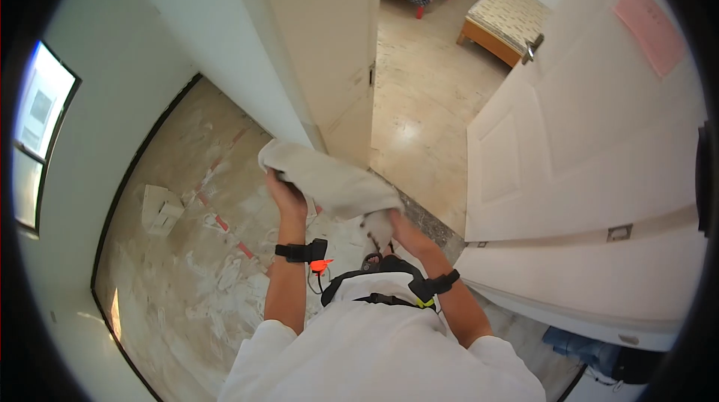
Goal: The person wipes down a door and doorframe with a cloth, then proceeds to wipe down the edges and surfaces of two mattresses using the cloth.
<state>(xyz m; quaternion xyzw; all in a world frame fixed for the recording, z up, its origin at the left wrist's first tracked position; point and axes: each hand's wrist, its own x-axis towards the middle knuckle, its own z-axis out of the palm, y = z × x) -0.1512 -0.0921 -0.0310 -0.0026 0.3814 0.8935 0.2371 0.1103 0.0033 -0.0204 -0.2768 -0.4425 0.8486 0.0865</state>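
Note:
A pale cream cloth (329,179), loosely folded into a long bundle, is stretched between my two hands in front of the doorway. My left hand (287,191) grips its left end, the fingers mostly tucked behind the fabric. At the lower right end, my right hand (402,227) is closed on the cloth, and a loose part with small dark marks hangs beside it. The fabric is slightly blurred, and I cannot make out whether it is a garment or a towel.
A white door (524,170) stands open on the right. Beyond the doorway are two beds, one with a patterned mattress (509,16). Scraps and red-and-white tape (245,250) litter the floor at left, near a small carton (161,209). A blue fabric item (580,352) lies lower right.

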